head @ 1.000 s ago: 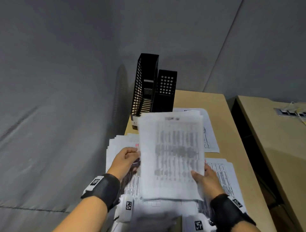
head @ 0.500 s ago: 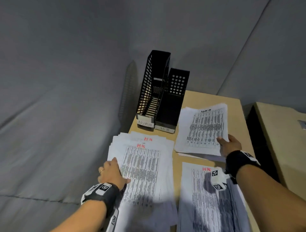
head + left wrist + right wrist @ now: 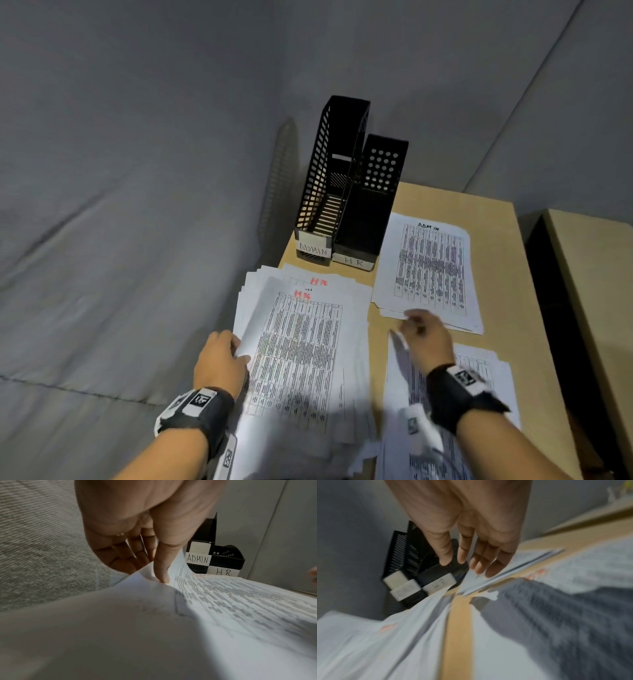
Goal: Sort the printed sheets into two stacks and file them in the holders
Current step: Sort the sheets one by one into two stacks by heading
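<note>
Two black holders stand at the table's back left: the ADMIN holder and, to its right, the HR holder. A loose pile of printed sheets marked HR in red lies before them. My left hand pinches the left edge of the top sheet, thumb on top and fingers beneath, curling it upward. A stack headed ADMIN lies at the back right. My right hand, blurred, hovers with relaxed fingers and holds nothing, between that stack and a third stack under my forearm.
The narrow wooden table is hemmed in by grey fabric walls at the left and behind. A gap separates it from a second wooden desk on the right. Bare wood shows between the stacks and along the right edge.
The sheet held in both hands went onto the ADMIN stack. My right hand has let go and drawn back toward me. My left hand has lifted the edge of the top HR sheet.
</note>
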A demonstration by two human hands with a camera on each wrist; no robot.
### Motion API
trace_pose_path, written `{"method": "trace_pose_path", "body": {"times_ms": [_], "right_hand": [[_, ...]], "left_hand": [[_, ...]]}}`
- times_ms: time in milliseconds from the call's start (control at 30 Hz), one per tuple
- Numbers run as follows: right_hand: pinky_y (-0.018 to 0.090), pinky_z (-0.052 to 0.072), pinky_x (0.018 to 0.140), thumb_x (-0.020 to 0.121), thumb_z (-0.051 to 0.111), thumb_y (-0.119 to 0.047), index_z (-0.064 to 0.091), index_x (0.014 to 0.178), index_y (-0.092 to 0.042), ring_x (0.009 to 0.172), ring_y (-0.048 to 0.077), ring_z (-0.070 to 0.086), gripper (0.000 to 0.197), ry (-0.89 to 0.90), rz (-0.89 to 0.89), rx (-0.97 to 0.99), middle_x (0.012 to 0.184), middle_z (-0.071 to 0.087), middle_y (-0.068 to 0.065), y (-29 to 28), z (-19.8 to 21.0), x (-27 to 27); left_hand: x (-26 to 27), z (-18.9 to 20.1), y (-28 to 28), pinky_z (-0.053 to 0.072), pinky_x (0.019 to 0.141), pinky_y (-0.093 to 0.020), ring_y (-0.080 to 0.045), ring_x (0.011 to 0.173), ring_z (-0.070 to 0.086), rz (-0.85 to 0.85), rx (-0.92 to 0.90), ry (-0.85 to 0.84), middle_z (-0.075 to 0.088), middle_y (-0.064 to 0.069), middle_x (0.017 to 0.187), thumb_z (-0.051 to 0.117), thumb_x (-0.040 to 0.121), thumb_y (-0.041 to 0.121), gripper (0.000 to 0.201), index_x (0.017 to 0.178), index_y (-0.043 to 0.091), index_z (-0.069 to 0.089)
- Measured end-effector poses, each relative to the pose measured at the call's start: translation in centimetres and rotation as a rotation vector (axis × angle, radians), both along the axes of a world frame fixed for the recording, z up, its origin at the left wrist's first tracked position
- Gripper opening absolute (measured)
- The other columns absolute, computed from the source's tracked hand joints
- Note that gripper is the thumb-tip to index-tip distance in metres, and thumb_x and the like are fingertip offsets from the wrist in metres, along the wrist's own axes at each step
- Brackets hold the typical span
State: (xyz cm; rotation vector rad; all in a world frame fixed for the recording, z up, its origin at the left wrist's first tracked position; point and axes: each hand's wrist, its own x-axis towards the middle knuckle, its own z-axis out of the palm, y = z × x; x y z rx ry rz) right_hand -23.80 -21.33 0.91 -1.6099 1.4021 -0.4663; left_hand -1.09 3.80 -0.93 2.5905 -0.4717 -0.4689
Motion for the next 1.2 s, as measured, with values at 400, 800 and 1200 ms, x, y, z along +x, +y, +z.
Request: {"method": "trace_pose_path", "body": {"times_ms": [400,800,1200], "right_hand": [[0.017,0.047,0.059,0.079,0.076,-0.016,0.061,0.085,-0.015,0.069,0.015,0.053,0.016,-0.218,-0.003,0.286,0.076,0.06,0.004,8.4,-0.1,1.9],[0.026,0.037,0.056,0.066,0.079,0.006,0.043,0.072,-0.01,0.059,0.015,0.034,0.04,-0.304,-0.069,0.11,0.063,0.036,0.002,8.7,2.1,1.0],[0.027,0.041,0.093,0.087,0.065,-0.006,0.062,0.116,-0.034,0.101,0.007,0.053,0.041,-0.366,-0.127,-0.113,0.109,0.057,-0.016,9.4,3.7,1.2]], "left_hand": [[-0.1,0.6,2.2,0.042,0.049,-0.016,-0.013,0.05,0.039,0.092,-0.729,0.562,0.042,-0.004,0.056,0.074,0.066,-0.018,0.035,0.073,0.004,0.048],[-0.3,1.3,0.1,0.046,0.075,-0.032,-0.021,0.074,0.061,-0.076,-0.692,0.754,0.067,-0.007,0.08,0.068,0.083,0.04,0.047,0.085,-0.006,0.062],[-1.0,2.0,-0.5,0.026,0.052,-0.023,-0.009,0.046,0.026,0.038,-0.844,0.686,0.029,0.006,0.048,0.079,0.073,0.007,0.039,0.053,0.011,0.045]]}}
